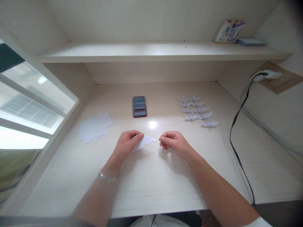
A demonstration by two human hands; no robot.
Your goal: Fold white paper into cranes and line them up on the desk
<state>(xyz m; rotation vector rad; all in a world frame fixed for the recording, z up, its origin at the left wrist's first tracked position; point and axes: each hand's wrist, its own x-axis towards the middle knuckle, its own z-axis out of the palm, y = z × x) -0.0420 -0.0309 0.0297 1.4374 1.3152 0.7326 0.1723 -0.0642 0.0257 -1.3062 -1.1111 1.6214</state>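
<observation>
My left hand (129, 141) pinches a folded piece of white paper (147, 140) between thumb and fingers, its pointed tip facing right. Just right of that tip is my right hand (173, 142), its thumb and index finger pressed together and the other fingers curled. The right hand looks apart from the paper, and I see nothing between its fingertips. Several folded white paper cranes (197, 110) stand in rows at the right. A loose pile of white paper sheets (96, 126) lies to the left of my hands.
A phone-sized dark object (139, 106), its surface pixelated, lies behind my hands. A black cable (233, 132) runs from the wall socket (279, 77) down the desk's right side. Above the desk's back crosses a shelf (146, 50) bearing a small box (229, 31). A window (28, 97) is at left.
</observation>
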